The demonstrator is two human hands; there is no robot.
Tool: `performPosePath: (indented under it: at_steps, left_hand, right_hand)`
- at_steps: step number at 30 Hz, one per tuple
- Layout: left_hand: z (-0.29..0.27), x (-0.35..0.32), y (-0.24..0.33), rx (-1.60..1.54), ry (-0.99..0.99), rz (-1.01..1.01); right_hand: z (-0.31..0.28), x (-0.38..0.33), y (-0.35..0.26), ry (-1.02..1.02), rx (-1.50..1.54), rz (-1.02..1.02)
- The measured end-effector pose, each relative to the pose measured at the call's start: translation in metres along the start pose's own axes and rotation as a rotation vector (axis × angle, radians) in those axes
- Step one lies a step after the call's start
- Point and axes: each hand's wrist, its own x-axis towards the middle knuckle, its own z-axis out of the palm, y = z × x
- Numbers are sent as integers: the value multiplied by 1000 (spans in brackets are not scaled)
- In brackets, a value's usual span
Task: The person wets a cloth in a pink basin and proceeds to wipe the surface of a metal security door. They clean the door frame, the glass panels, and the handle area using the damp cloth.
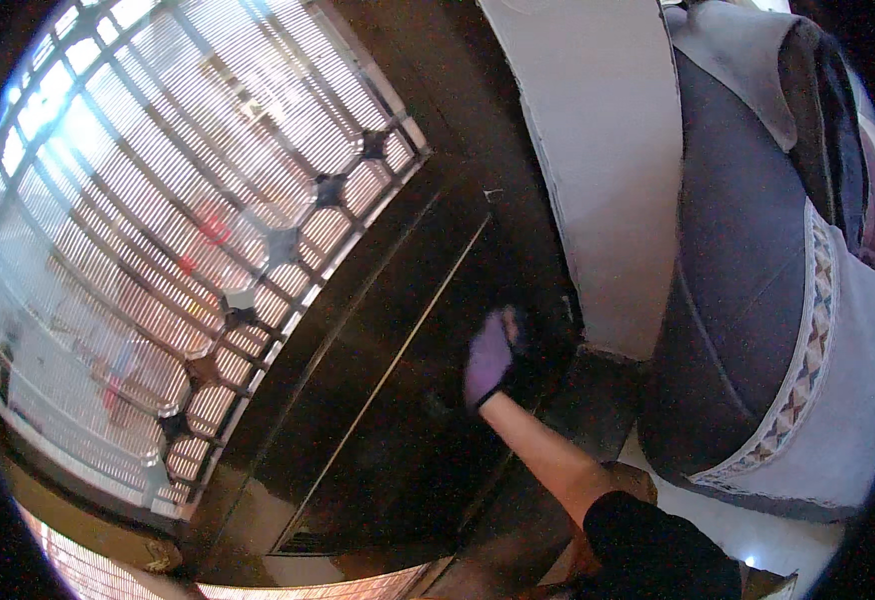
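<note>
Though impossible to tell fingers parted from clenched on the purple-gloved right hand [490, 362], seemingly touching the flat, dark, glossy door panel [423, 390] just behind. Likely stiff, heavy, slick; best held by the barred metal grille [283, 246] leftward.

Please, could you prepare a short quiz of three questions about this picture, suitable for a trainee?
1. Choose one: what is the main colour of the glove on the right hand?
a) yellow
b) purple
c) green

2. True or false: in the picture, the metal grille lies to the left of the right hand.

3. Short answer: which part of the door is the right hand nearest to?

Key:
1. b) purple.
2. True.
3. The dark panel, not the grille.
</note>
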Motion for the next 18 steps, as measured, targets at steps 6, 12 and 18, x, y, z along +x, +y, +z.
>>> performPosePath:
  at_steps: [6,12,18]
  left_hand:
    - [12,-20,7,54,-142,164]
    - [-2,-22,6,129,-22,230]
    - [24,-38,1,79,-37,261]
  right_hand:
    - [28,-30,-78,-549,-622,-608]
    - [-62,8,51,-262,-470,8]
    - [-199,27,259,-21,-620,274]
